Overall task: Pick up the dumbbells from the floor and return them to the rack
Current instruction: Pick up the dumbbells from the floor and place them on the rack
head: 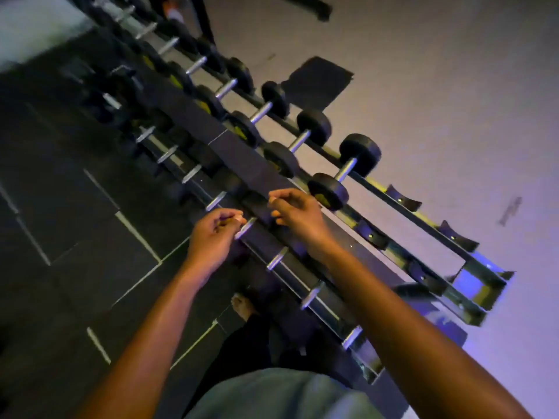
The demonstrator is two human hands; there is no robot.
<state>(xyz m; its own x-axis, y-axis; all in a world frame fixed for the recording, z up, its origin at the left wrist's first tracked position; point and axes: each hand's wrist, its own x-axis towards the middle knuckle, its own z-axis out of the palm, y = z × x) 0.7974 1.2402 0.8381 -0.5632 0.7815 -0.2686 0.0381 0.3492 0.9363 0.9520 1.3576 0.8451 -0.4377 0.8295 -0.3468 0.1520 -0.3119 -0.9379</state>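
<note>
A long black dumbbell rack runs diagonally across the tilted view. Its upper tier holds several black round-headed dumbbells with chrome handles; the nearest one sits just above my hands. The lower tier carries a row of darker dumbbells, of which mostly the chrome handles show. My left hand hovers over the lower tier, its curled fingertips right beside one of those handles. My right hand hangs over the rack's front bar with fingers loosely bent. Neither hand holds anything.
Empty curved cradles line the upper tier to the right of the last dumbbell. Dark rubber floor tiles with pale seams spread to the left. My bare foot stands close to the rack's base. A grey wall rises behind the rack.
</note>
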